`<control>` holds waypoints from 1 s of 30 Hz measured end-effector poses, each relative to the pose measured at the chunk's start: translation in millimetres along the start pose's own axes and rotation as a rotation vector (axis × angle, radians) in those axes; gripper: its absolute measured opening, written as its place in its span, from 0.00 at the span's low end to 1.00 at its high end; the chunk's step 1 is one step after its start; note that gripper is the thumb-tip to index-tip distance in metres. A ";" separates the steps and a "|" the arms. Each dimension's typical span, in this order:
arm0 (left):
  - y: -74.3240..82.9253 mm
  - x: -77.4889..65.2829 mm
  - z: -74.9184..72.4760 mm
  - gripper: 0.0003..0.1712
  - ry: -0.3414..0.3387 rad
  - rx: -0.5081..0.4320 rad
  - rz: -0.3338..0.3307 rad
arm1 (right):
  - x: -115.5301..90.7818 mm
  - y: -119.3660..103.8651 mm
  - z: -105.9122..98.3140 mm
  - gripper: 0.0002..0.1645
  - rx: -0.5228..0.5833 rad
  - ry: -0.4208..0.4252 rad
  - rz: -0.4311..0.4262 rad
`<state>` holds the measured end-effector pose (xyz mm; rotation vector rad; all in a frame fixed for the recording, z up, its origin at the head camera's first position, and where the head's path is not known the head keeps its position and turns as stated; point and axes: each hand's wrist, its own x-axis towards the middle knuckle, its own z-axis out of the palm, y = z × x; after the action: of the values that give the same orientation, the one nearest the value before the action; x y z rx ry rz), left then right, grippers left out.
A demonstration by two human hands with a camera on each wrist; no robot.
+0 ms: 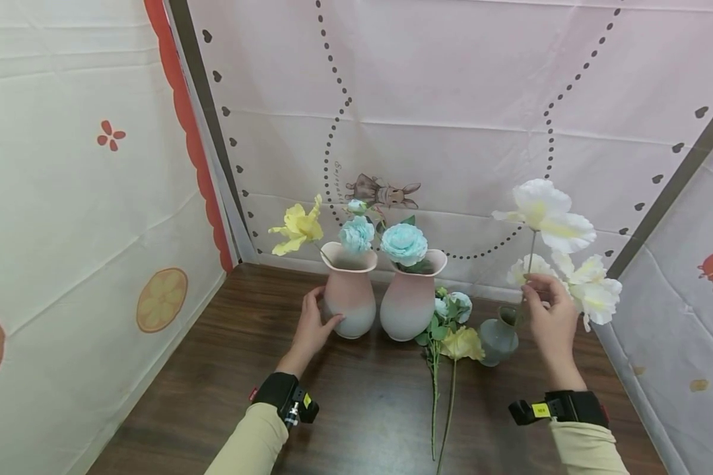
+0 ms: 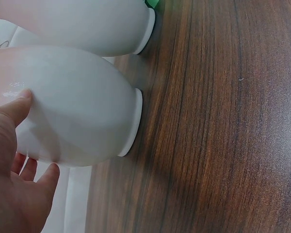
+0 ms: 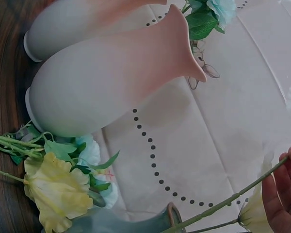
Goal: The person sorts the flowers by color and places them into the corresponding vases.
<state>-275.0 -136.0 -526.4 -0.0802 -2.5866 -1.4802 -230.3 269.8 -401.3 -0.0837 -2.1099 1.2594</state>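
Note:
My left hand (image 1: 312,324) holds the side of the left pink-and-white vase (image 1: 350,300), thumb across its front and fingers at its far side. That vase stands upright with a yellow flower (image 1: 299,227) and a light-blue flower (image 1: 357,235) at its mouth. My right hand (image 1: 551,320) pinches the green stem (image 3: 233,196) of a white flower (image 1: 549,214). In the right wrist view this stem's lower end overlaps the rim of a small grey-green vase (image 1: 499,342). More white blooms (image 1: 595,290) show behind the right hand, another stem leading from the small vase.
A second pink-and-white vase (image 1: 412,307), close beside the first, bears a light-blue flower (image 1: 404,244). Between it and the small vase lie a yellow flower (image 1: 462,344) and a blue-flowered sprig (image 1: 445,316) on the wooden table (image 1: 368,409). Printed cloth (image 1: 440,86) hangs behind.

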 end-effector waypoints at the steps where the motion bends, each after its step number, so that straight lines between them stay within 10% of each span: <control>1: 0.1 -0.2 0.0 0.44 0.001 -0.003 -0.001 | 0.4 -0.2 -0.3 0.11 0.006 0.005 -0.002; 30: 0.2 -1.6 -0.1 0.44 0.009 -0.006 -0.001 | -2.9 3.6 3.1 0.12 0.049 0.081 -0.017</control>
<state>-273.4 -135.9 -526.5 -0.0731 -2.5751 -1.4856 -230.8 268.2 -406.6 -0.0936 -2.0057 1.2765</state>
